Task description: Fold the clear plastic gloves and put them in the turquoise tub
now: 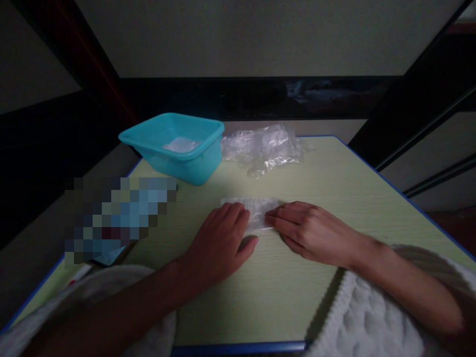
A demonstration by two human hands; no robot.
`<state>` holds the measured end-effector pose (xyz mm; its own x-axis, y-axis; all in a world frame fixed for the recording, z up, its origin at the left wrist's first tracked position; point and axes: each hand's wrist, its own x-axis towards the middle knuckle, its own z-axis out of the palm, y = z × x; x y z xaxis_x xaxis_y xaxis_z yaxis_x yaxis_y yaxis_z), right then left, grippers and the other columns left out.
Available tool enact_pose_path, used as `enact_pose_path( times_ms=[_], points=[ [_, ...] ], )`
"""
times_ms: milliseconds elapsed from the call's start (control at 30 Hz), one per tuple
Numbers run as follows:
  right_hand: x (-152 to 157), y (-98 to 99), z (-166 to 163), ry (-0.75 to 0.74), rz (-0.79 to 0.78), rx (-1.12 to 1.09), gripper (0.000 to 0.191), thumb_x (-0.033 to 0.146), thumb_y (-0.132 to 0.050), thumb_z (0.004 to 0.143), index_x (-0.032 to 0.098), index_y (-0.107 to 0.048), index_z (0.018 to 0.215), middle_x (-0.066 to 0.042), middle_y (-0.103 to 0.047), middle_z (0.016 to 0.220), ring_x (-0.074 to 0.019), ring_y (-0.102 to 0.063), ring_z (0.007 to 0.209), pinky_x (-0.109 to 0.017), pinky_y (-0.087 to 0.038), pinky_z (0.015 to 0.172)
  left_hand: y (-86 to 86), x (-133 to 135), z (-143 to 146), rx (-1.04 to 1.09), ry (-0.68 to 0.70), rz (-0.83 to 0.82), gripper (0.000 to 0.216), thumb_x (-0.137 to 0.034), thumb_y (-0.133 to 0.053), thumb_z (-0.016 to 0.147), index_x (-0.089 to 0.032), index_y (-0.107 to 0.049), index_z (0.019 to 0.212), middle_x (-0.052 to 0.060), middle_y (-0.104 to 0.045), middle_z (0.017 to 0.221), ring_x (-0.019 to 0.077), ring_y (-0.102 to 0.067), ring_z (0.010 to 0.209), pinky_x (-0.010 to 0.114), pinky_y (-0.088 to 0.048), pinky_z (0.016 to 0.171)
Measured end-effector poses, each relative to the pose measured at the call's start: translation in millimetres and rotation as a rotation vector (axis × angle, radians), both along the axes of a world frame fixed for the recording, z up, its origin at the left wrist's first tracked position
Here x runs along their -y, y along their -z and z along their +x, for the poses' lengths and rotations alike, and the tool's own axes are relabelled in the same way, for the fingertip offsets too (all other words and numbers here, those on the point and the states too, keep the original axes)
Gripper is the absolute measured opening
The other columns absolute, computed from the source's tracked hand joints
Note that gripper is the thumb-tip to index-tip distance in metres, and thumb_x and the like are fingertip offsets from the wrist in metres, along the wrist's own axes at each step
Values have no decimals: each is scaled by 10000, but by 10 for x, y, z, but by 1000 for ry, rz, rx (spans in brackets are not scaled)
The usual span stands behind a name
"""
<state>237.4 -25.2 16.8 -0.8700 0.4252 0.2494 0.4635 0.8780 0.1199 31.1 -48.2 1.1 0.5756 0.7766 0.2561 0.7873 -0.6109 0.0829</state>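
Note:
A small clear plastic bag (256, 209) lies flat on the pale green table (334, 183) in front of me. My left hand (219, 243) rests palm down on the bag's left part, fingers stretched out and pressing it. My right hand (308, 230) lies flat on the bag's right edge, fingers straight and close together, pointing left. Both hands touch the bag. Neither hand grips it.
A turquoise plastic tub (174, 146) with something clear inside stands at the back left. A heap of clear plastic bags (264, 148) lies beside it at the back. A blurred-out patch (119, 218) covers the left side. The table has a blue edge (238, 347). White knitted sleeves frame the bottom.

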Motion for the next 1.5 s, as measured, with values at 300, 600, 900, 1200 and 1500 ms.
enact_pose_path(
  times_ms=[300,600,900,1200,1500],
  points=[
    [-37,82,-42,8,107,-40,243,125,-396,902,135,-623,818,-66,-650,790,-186,-551,691,-310,-408,637,7,-23,4,38,4,24,234,-213,-578,783,-89,-579,982,116,-590,956,270,-540,895,412,-486,796],
    [-56,55,-16,-2,137,-61,273,136,-386,917,135,-622,782,-51,-627,694,-173,-531,630,-296,-369,600,8,-83,-51,58,11,94,107,-69,-514,806,-124,-606,815,68,-616,841,222,-572,808,362,-499,754],
    [-71,-21,33,43,-54,-59,274,152,-353,922,135,-601,806,-55,-606,687,-166,-537,619,-282,-391,615,-39,-164,-166,168,-58,-65,178,-76,-493,817,-150,-624,722,33,-617,780,183,-580,757,296,-458,696],
    [-155,6,36,243,-561,-438,139,193,-439,859,146,-558,805,-20,-597,662,-117,-527,553,-218,-385,517,-196,-250,-216,462,-263,-492,175,-202,-510,798,-105,-641,735,32,-655,733,170,-594,710,251,-411,651],
    [-251,115,-29,398,-798,-701,109,264,-512,775,158,-527,755,9,-540,608,-105,-472,522,-219,-363,473,-91,-384,-297,546,-329,-525,219,-327,-536,722,-139,-635,669,1,-643,653,167,-571,641,235,-384,553]
  ],
)
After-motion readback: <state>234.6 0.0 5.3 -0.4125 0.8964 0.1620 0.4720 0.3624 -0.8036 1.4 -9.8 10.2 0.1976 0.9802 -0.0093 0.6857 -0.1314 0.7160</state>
